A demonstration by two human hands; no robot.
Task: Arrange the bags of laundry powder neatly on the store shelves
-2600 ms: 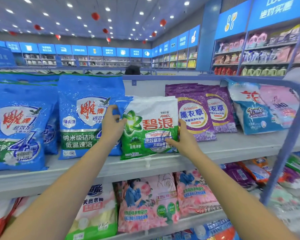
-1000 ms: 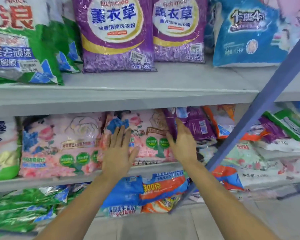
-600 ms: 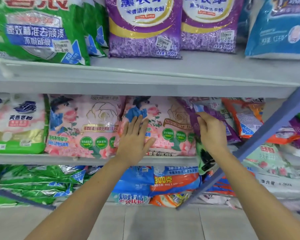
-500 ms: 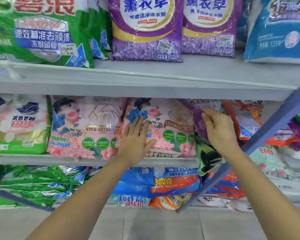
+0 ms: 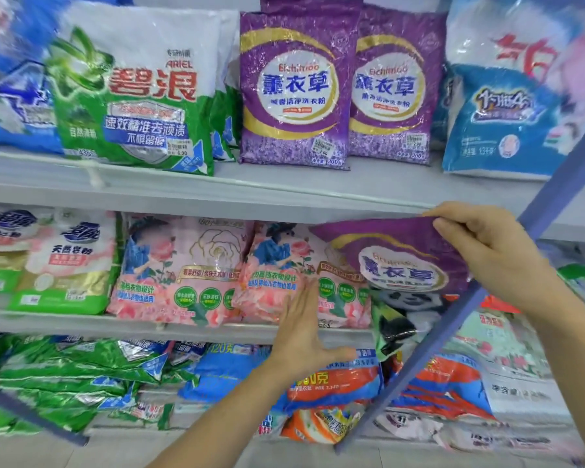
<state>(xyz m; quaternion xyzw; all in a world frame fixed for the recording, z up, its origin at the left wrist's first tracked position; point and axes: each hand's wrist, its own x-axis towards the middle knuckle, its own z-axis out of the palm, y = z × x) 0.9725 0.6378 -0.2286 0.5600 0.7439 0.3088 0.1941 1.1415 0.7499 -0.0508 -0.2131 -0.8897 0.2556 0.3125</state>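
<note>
Running across the view are grey metal shelves in tiers, crossed on the right by a slanted blue post (image 5: pixel 453 332). The top shelf (image 5: pixel 284 187) carries upright bags: a green-and-white bag (image 5: pixel 139 96), two purple bags (image 5: pixel 294 92) side by side and a blue bag (image 5: pixel 497 123). On the middle shelf (image 5: pixel 81 324) two pink bags (image 5: pixel 183 271) with rose prints lean back, touching each other. Below them lies what looks like a loose heap of green, blue and orange packs, too blurred to sort.

The held purple bag (image 5: pixel 395 258) hangs tilted in front of the middle shelf, just right of the pink bags, its white oval label and gold ring facing out, above a panda-print bag (image 5: pixel 399 319). The right hand (image 5: pixel 493 255) pinches its upper right corner between thumb and curled fingers. The left hand (image 5: pixel 304 336) lies flat, fingers straight, against the lower part of the right-hand pink bag.
</note>
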